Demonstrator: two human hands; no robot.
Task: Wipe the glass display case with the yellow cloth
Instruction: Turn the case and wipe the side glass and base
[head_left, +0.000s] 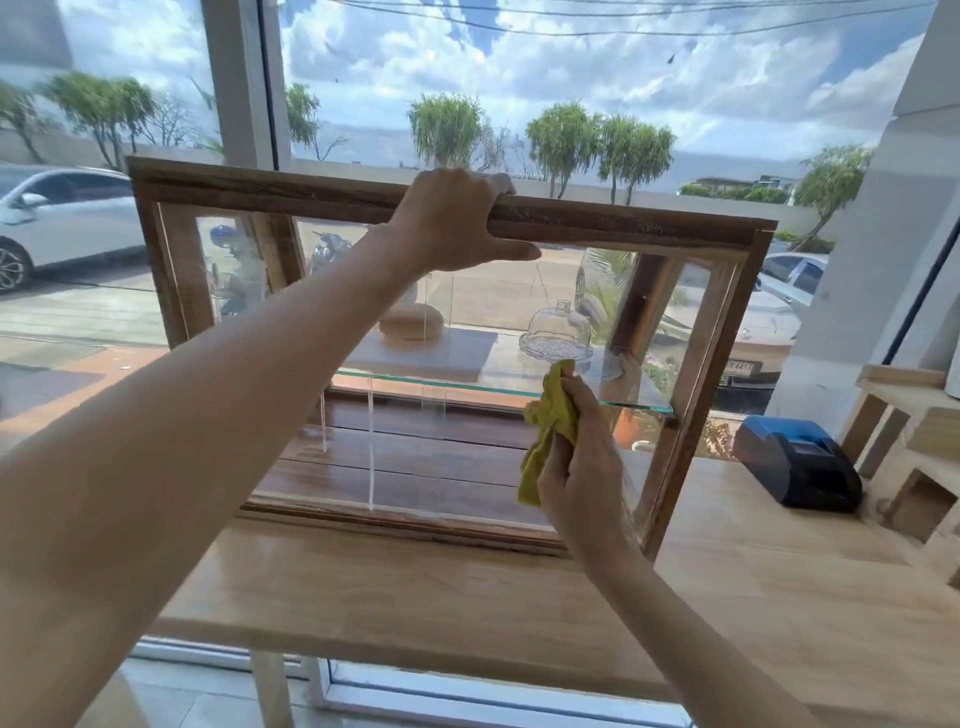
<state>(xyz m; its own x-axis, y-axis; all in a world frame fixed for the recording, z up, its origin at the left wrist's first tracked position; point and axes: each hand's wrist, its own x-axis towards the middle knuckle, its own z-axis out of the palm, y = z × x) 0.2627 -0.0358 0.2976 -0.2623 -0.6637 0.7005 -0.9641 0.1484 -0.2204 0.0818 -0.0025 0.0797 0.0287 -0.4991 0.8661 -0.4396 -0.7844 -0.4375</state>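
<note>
I am steadying the glass display case (447, 332), which is standing toward the back edge of the counter (467, 592), with the left hand (452, 223) clamped over its top wooden rail. The right hand (576, 457) is closed around the bunched yellow cloth (550, 421), pressing it at the right end of the glass shelf (467, 387). I am judging the panes rigid, slick and fragile; the cloth is soft and light. Take hold of the frame only.
</note>
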